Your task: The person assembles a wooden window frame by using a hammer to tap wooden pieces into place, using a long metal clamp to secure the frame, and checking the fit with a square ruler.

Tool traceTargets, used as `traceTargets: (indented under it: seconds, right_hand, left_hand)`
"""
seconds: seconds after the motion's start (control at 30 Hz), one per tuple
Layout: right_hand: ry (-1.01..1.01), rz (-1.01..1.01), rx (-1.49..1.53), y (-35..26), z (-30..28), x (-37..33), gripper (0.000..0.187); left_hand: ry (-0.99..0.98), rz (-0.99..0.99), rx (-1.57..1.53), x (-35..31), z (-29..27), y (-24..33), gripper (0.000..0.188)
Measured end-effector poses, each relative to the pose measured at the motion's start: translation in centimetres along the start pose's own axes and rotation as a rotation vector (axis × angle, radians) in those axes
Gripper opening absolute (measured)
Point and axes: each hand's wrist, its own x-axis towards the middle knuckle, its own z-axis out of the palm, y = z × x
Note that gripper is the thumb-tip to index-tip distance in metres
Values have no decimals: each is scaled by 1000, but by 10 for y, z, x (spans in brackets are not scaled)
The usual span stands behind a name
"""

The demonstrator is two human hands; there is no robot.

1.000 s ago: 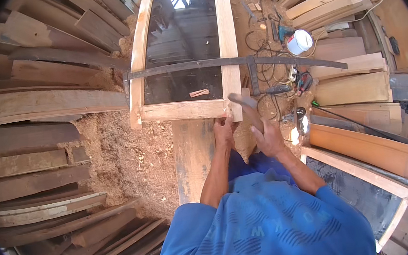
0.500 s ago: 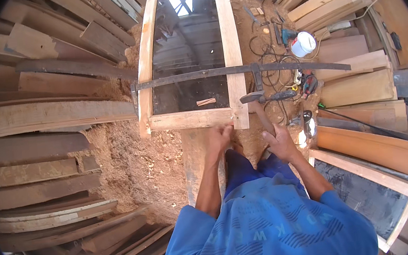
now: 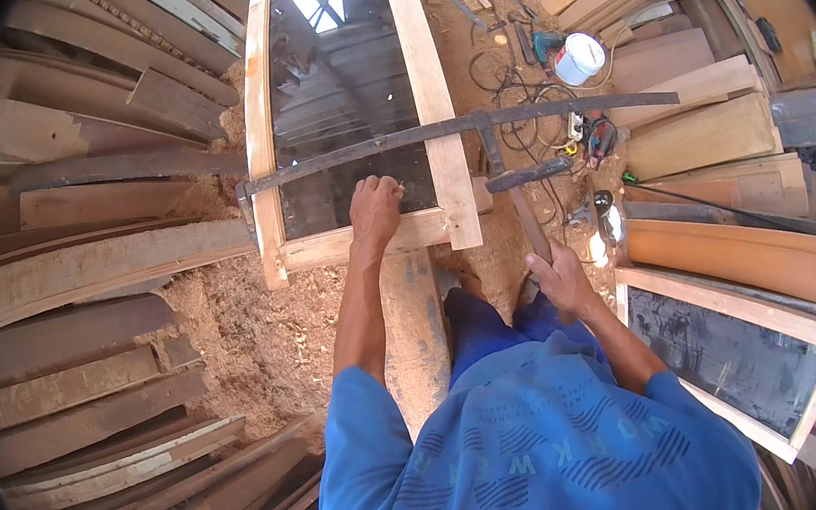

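A long wooden frame with a dark glass pane (image 3: 339, 92) stretches away before me, and a metal bar clamp (image 3: 356, 150) lies across it. Over the pane, just inside the frame's near rail (image 3: 366, 240), is my left hand (image 3: 377, 204). Its fingers are closed on a small wooden wedge (image 3: 402, 190), mostly hidden with only an end showing. My right hand (image 3: 562, 280) grips a hammer (image 3: 529, 221) by its wooden handle, to the right of the frame's near corner. The hammer's head points away from me, close to the clamp's jaw.
Planks (image 3: 87, 261) are stacked along the left, with more boards (image 3: 697, 141) on the right. A white bucket (image 3: 579, 59), cables and power tools lie on the sawdust-covered ground. Near my right elbow leans another glazed frame (image 3: 731, 354). A beam (image 3: 411, 325) stands below the near rail.
My left hand has moved from the near rail's right corner up over the pane, onto the wedges lying there. The right hand still holds the hammer. The whole view has shifted slightly.
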Motion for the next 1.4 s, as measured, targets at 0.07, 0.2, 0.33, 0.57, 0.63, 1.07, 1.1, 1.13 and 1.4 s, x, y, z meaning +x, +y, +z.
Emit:
traceTargets:
  seconds: [0.07,0.2,0.33,0.57,0.63,1.07,1.1,1.13,1.4]
  right_hand:
    - [-5,-1,15,-4,-1,-2,37]
    - [-25,-6,38,-5,0,-3,36]
    - [-25,-46,93,-20,1,-5,37]
    - [-69,-7,134,-14,-1,-10,40]
    - [-73,-17,134,-15,-2,-14,40]
    - [-51,-206,-107,-28,-7,-22,43]
    - [-49,-188,-132,-26,-6,-22,43]
    - [-49,-171,-156,-25,-5,-21,43]
    - [73,-451,-104,-12,14,-19,45]
  left_hand:
    - [58,-153,-229,-12,-3,9,7]
    - [128,-534,-938,-51,7,55,7]
    - [45,-649,-1098,-75,30,95,10]
    - [127,-728,-926,-65,25,113,8]
    - [107,-716,-847,-67,30,108,8]
    - [69,-234,-504,-61,10,111,11]
    - [58,-245,-511,-63,11,110,11]
    - [59,-247,-512,-62,14,110,11]
    - [132,-786,-1031,-103,23,119,27]
